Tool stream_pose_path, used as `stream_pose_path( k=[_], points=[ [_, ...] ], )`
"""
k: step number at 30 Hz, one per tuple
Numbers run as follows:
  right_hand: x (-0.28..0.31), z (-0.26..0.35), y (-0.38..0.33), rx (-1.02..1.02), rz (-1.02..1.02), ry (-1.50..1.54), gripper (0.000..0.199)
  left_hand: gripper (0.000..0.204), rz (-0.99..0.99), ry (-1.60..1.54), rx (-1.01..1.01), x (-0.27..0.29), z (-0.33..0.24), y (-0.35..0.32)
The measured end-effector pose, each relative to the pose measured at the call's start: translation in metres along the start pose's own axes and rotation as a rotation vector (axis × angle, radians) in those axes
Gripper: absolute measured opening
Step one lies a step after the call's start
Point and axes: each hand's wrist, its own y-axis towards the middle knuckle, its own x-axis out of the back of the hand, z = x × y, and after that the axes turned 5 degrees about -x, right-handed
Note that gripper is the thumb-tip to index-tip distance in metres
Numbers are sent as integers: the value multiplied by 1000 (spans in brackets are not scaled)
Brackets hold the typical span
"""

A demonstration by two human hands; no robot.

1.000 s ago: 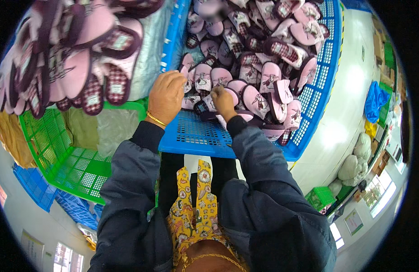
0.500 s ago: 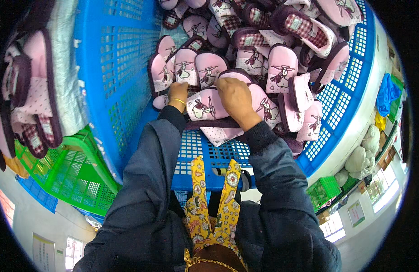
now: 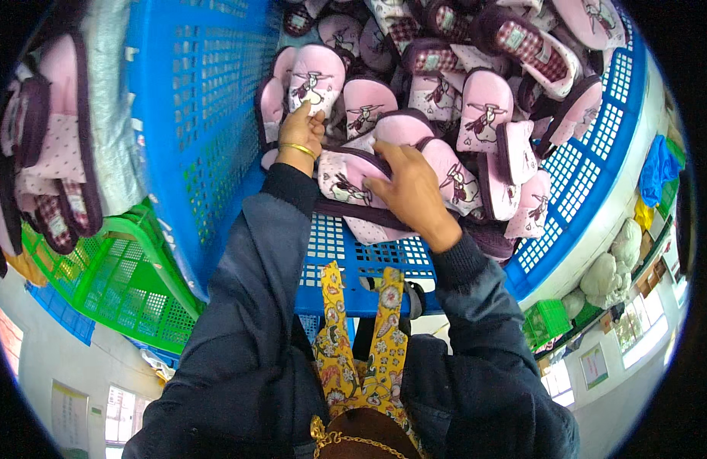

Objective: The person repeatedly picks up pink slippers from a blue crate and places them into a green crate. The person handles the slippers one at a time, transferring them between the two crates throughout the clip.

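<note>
Since half a second ago: left hand (image 3: 301, 130) higher, pink slipper (image 3: 317, 70) raised with it; right hand (image 3: 412, 187) slightly nearer the body, fingers more spread, thumb now over a sideways-lying slipper (image 3: 346, 182)

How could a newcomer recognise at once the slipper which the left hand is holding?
Find the big blue basket with many pink slippers. Near its left wall, look for the left hand, which wears a gold-coloured bangle. The slipper is just beyond that hand, toe pointing away from the wearer, and it alone has the left thumb on its printed front.
</note>
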Motion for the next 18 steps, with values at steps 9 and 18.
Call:
stream_pose_path(
  k=[9, 18],
  points=[
    [86, 21, -68, -102, -151, 192, 32, 12, 223, 484, -543, -71, -70, -104],
    [143, -4, -78, -440, -302, 1261, 36, 12, 299, 963, -402, -43, -84, -140]
  ],
)
